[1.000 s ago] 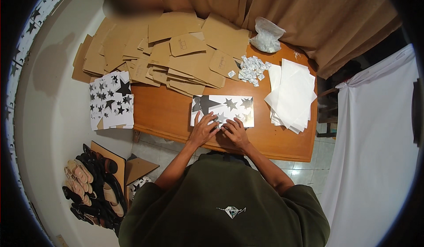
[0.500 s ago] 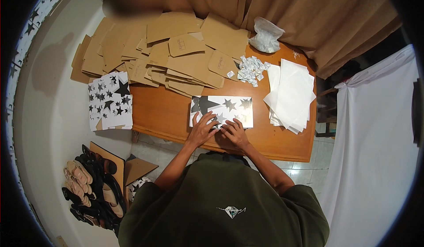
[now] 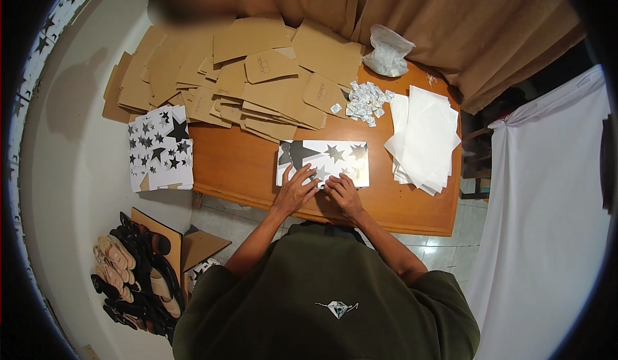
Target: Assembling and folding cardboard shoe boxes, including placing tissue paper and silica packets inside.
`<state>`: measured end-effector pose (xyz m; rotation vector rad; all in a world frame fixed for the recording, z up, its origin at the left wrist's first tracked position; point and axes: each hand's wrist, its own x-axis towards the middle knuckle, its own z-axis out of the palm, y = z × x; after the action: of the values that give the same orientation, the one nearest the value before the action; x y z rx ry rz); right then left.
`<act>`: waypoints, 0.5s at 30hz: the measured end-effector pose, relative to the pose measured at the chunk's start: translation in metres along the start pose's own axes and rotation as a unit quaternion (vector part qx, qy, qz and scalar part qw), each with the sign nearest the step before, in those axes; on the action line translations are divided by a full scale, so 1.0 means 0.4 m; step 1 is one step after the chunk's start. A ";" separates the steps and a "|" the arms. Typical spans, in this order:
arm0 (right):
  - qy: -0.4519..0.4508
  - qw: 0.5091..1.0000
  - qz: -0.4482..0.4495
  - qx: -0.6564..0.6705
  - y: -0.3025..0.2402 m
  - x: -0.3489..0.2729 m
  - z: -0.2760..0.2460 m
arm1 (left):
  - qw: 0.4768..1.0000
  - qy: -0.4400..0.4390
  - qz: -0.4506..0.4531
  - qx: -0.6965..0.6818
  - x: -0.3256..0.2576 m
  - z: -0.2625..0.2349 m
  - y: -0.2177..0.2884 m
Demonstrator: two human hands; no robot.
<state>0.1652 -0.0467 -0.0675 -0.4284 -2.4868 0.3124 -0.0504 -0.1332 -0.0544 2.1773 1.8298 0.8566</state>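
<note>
My left hand (image 3: 295, 191) and right hand (image 3: 343, 193) lie flat, fingers spread, gripping nothing, pressing the near edge of a white star-printed box (image 3: 325, 159) at twelve o'clock on the wooden table (image 3: 238, 167). White paper sheets (image 3: 426, 138) sit at two o'clock, brown cardboard pieces (image 3: 257, 83) at eleven.

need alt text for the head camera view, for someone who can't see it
Both hands, left hand and right hand, press on a white star-printed sheet on a wooden table, with brown cardboard pieces behind and white paper at right.
</note>
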 end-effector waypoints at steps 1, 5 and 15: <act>0.001 1.000 0.000 0.000 0.000 -0.001 0.003 | 1.000 0.002 0.006 0.002 -0.001 0.003 -0.001; -0.005 1.000 0.000 -0.011 -0.003 0.006 0.000 | 1.000 0.014 0.012 0.005 -0.006 0.013 -0.011; -0.011 0.999 -0.018 -0.025 0.002 0.013 -0.012 | 0.998 0.033 0.041 -0.016 -0.008 0.019 -0.009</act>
<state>0.1640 -0.0435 -0.0613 -0.4030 -2.5250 0.2434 -0.0496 -0.1338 -0.0632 2.2428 1.7532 0.9786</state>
